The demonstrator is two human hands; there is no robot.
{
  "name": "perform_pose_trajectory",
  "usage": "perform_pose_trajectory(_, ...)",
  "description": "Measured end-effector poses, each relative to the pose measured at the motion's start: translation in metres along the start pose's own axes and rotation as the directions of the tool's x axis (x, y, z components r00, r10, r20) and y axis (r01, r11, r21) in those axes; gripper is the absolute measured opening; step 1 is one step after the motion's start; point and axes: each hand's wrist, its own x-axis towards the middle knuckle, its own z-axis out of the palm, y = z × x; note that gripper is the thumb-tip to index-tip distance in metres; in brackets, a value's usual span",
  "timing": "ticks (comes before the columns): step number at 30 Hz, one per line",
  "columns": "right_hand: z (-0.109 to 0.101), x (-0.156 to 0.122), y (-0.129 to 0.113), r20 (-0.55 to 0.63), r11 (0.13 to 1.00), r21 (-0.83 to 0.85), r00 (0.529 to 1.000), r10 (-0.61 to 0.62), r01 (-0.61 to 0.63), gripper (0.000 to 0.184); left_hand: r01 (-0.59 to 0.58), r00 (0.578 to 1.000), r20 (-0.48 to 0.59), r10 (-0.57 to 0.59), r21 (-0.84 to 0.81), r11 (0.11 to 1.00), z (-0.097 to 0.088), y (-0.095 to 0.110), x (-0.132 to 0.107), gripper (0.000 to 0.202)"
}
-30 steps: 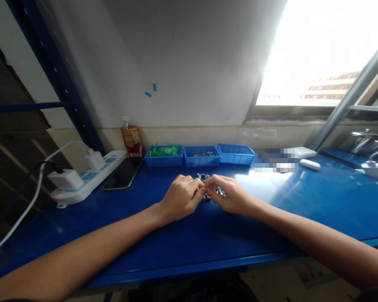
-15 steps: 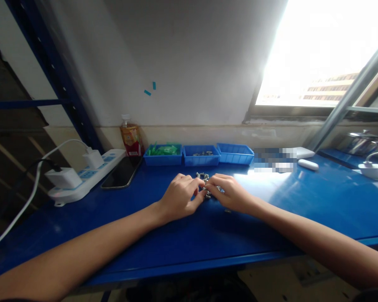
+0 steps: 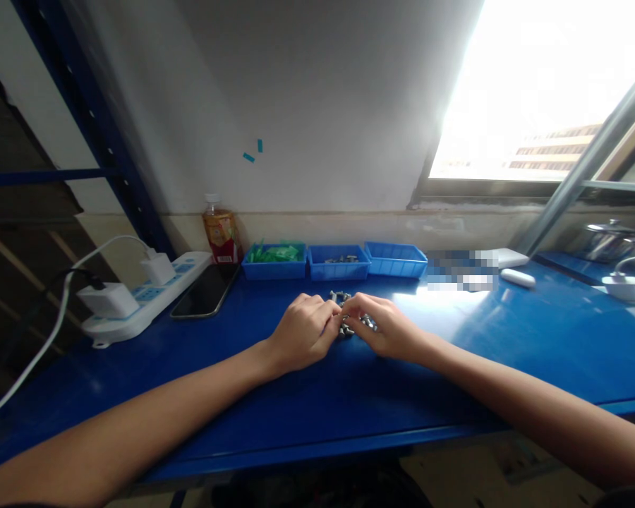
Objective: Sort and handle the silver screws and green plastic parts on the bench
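Observation:
My left hand (image 3: 307, 330) is closed in a pinch, its thumb and index fingertips meeting those of my right hand (image 3: 384, 324). The right one is also pinched, with its fingers curled down. Whatever sits between the fingertips is too small and covered to name. Around and under the fingers lies a pile of small silvery metal pieces (image 3: 345, 329) that look like bolts, partly hidden by both hands. Just behind stands a blue bin (image 3: 339, 271) with more small metal pieces inside.
Left of that bin is another blue bin (image 3: 274, 270) with green pieces; a third blue bin (image 3: 396, 264) stands right. A drink bottle (image 3: 221, 233), a phone (image 3: 206, 291) and a power strip (image 3: 153, 298) lie left. A white case (image 3: 517, 277) is right on the blue table (image 3: 296, 416).
My right hand has shifted slightly and its fingers curl more. The fingertips of both hands are closer together. A small metal piece below my right hand no longer shows.

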Motion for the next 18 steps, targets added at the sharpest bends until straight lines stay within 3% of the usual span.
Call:
perform_pose_trajectory(7,-0.0015,0.0031,-0.0012,-0.069,0.998,-0.040,0.997,0.036,-0.039,0.015,0.056,0.998,-0.027,-0.057,-0.045,0.997,-0.0010,0.0021,-0.0007,0.023)
perform_pose_trajectory(11,-0.0006,0.0034,0.0017,-0.055,0.996,-0.064,0.997,0.054,-0.058,0.019,0.020,0.997,-0.080,-0.023,-0.034,0.999,0.0014,0.0005,-0.0015,0.023)
perform_pose_trajectory(18,0.0005,0.0032,0.0020,-0.012,0.997,-0.051,0.998,0.064,-0.065,0.022,0.018,0.999,-0.047,-0.018,0.006,1.000,0.0008,0.0000,-0.0007,0.022)
